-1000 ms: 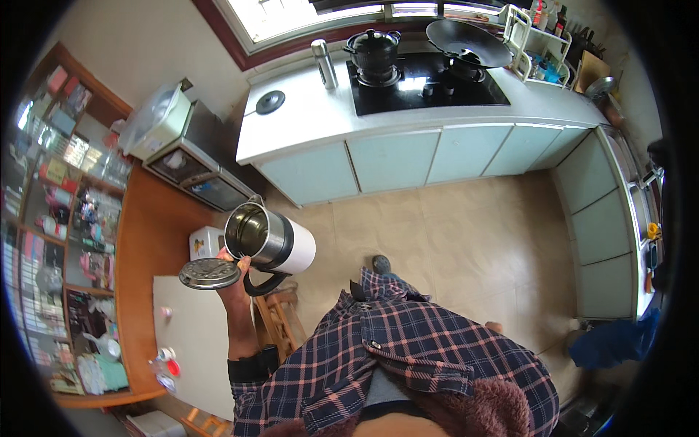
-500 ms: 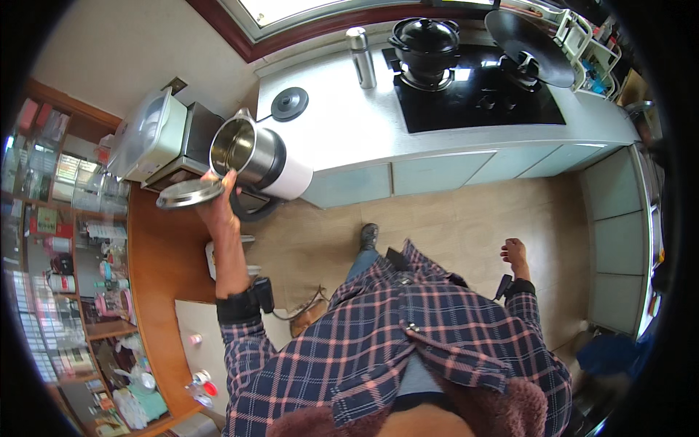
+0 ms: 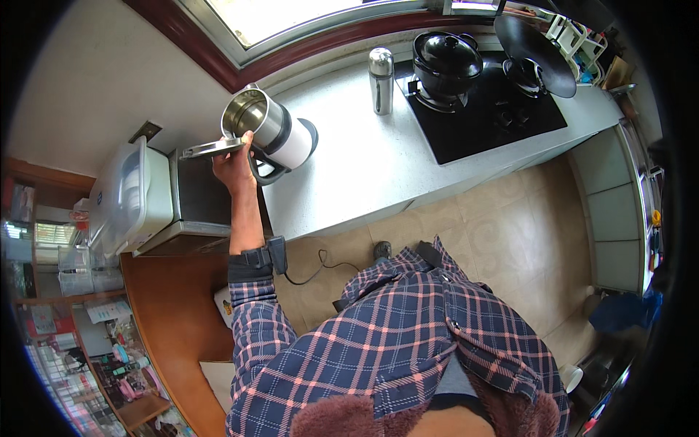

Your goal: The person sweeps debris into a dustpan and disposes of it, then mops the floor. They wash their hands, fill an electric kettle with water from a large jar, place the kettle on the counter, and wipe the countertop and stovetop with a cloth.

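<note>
My left hand (image 3: 237, 171) is closed around the black handle of an electric kettle (image 3: 293, 144) with a steel upper part, a dark band and a white lower body. Its steel lid (image 3: 211, 148) stands open on the handle side, over my fingers, so the shiny inside shows. The kettle looks tilted at the left end of the counter. Partly behind its lower end is a round black kettle base (image 3: 312, 131); whether the two touch, I cannot tell. My right hand does not show.
On the pale counter (image 3: 342, 171) stands a steel flask (image 3: 381, 81). Farther right, a black lidded pot (image 3: 447, 65) and a dark wok (image 3: 535, 58) sit on the black gas hob (image 3: 466, 135). Left of the kettle is a lidded dish box (image 3: 145, 193) on a dark appliance.
My left hand has carried the kettle from in front of the counter edge to over the counter, by the round base. My right hand has gone out of sight. The view has shifted left.
</note>
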### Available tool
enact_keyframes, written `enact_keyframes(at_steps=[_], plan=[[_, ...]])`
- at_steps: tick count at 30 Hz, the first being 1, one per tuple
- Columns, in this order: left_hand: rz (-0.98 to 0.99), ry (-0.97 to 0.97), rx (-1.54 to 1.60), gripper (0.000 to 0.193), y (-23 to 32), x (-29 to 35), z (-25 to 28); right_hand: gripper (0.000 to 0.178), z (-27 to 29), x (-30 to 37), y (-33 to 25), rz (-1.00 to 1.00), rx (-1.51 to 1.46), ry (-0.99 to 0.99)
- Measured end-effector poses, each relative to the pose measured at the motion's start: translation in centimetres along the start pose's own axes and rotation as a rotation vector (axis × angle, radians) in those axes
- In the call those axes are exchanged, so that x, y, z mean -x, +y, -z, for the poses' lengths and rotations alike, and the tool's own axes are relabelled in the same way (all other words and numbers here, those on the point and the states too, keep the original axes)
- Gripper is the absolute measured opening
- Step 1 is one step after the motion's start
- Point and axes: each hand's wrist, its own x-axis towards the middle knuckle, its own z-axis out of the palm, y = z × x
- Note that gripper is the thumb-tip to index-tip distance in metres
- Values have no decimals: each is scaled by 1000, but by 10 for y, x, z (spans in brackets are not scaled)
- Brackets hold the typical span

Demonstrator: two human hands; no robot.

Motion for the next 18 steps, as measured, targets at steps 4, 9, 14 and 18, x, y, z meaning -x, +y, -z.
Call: enact_keyframes(at_steps=[4,9,14,18], plan=[[-27,58,-51,26,-13,-14,18,20,8,-7,5,212,375,24],[11,95,-35,33,-29,-12,26,17,11,13,-27,551,793,62],[-48,123,-28,31,-35,-3,18,21,-17,75,-97,-79,-269,59],[-15,144,-104,41,-40,-1,12,27,-38,96,-132,-27,-200,26]])
